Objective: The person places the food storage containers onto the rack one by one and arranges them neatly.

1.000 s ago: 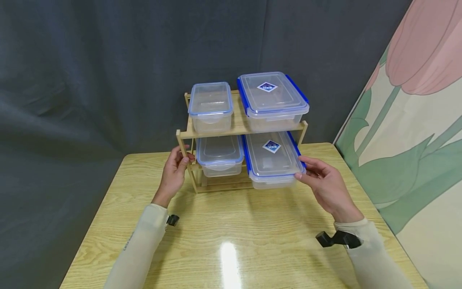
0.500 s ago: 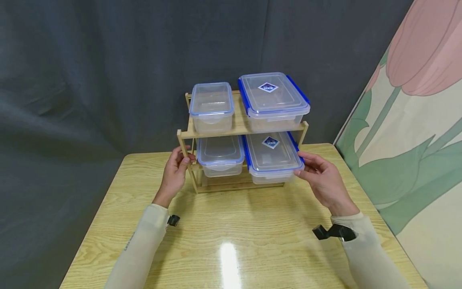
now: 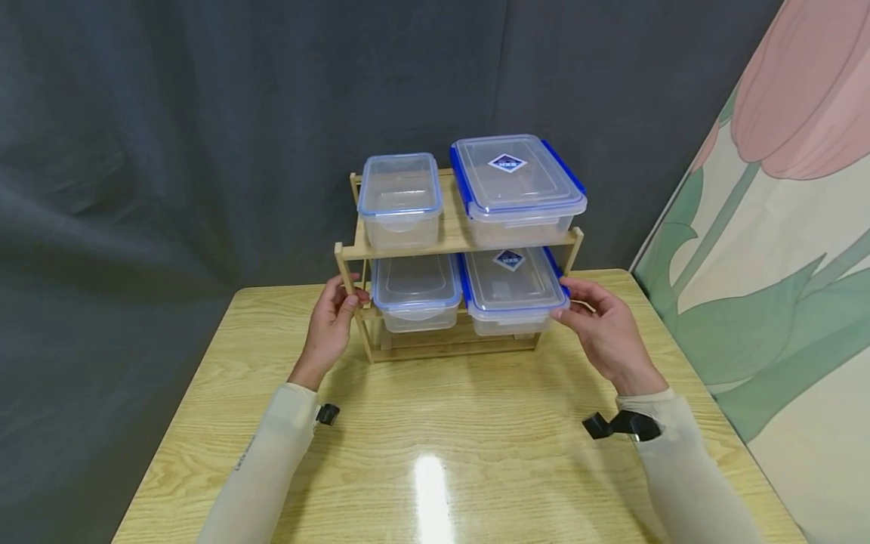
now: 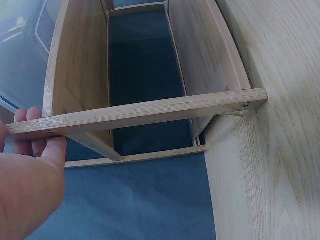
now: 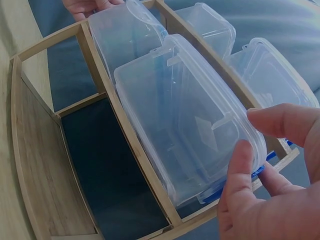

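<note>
A light wooden two-tier rack [image 3: 451, 221] stands at the back of the table. My left hand [image 3: 325, 326] grips its front left post [image 4: 150, 111], fingers and thumb on either side of the wood. On the lower tier, at the right, lies a clear plastic food container [image 3: 513, 291] with blue side clips and a diamond label. My right hand [image 3: 608, 332] pinches this container's front right corner, with thumb and fingers at the lid's rim [image 5: 252, 132]. The container's front end juts out past the rack's front rail. Its back end is hidden under the upper shelf.
Beside it on the lower tier sits a light-blue-rimmed container [image 3: 416, 285]. Up top are a smaller container [image 3: 399, 193] at the left and a large blue-clipped one [image 3: 519, 181] at the right. A dark curtain [image 3: 204, 151] hangs behind; a flower-print panel [image 3: 768, 302] borders the right.
My right hand has pushed the lower right container backward, deeper into the rack, so less of it juts out. The left hand has kept its grip on the post.
</note>
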A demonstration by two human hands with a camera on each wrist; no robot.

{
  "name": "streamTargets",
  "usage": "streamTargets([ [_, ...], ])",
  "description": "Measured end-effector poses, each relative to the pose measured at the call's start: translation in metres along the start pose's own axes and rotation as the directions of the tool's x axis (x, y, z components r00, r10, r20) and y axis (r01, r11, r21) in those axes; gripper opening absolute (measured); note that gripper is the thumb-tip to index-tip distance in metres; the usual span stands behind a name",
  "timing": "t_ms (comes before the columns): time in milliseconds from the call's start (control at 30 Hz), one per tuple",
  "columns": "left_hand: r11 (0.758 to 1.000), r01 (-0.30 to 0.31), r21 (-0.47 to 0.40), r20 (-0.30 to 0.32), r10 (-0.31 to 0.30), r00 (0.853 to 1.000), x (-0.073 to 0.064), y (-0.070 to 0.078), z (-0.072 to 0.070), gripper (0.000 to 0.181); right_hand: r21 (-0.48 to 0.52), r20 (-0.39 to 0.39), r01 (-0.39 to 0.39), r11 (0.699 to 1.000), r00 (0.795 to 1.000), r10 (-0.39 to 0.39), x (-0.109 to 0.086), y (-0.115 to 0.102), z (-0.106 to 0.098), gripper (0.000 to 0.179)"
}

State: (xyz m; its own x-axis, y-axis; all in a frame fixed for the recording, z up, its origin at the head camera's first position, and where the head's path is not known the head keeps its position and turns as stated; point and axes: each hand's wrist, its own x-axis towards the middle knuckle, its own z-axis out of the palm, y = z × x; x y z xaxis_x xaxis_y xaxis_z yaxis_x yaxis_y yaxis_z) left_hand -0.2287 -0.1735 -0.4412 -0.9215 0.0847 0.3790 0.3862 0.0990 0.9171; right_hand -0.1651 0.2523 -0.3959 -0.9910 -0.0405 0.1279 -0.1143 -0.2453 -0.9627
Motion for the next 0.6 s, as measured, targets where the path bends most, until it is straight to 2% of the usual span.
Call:
streamTargets([
  [600,1.0,0.009,0.003,0.006,-0.009,1.0,0.0,-0.003,0.001,0.037,0.088,-0.014,-0.007,0.996,1.0,0.008,0.013,0.004,0.0,0.045],
])
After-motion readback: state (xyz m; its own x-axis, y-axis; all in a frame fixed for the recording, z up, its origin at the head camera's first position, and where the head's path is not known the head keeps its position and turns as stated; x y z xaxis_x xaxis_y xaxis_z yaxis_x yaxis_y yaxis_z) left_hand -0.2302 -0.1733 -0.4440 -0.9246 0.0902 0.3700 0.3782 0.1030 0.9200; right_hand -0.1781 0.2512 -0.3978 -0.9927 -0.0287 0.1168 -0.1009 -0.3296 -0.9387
